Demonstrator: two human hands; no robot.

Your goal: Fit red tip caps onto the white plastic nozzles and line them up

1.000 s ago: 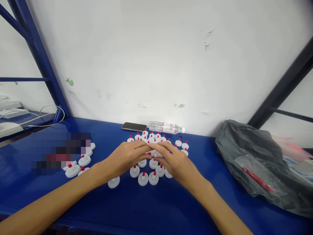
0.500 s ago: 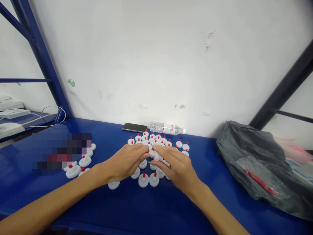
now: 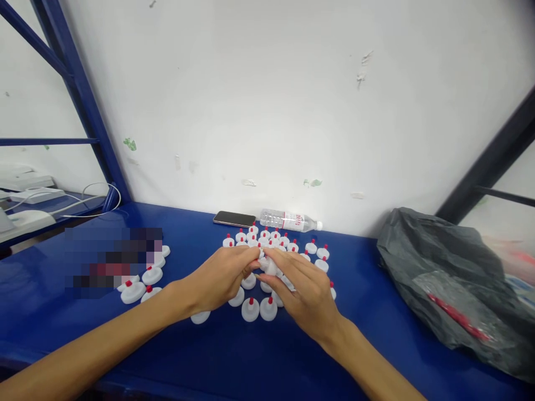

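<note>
Between my two hands, just above the blue tabletop, is a white plastic nozzle cap point(image 3: 270, 266), partly covered by fingers. My left hand point(image 3: 223, 273) is closed, its thumb and fingertips pinching the cap's narrow end. From the other side, the thumb and fingers of my right hand point(image 3: 303, 281) close around its wider body. Several similar white caps with red tips stand on the table under and behind my hands, among them a near cap point(image 3: 250, 311) and another cap point(image 3: 268, 309) beside it. No red tip shows on the held one.
More red-tipped caps point(image 3: 132, 291) stand at the left beside a pixelated patch. A dark phone point(image 3: 234, 219) and a clear water bottle point(image 3: 292, 220) lie along the wall. At the right sits a dark plastic bag point(image 3: 422, 262) with a clear packet of red pieces point(image 3: 460, 316).
The view has shifted slightly, so everything appears a little farther right. Both hands stay on the nozzle cap, with the fingers slightly shifted around it.
</note>
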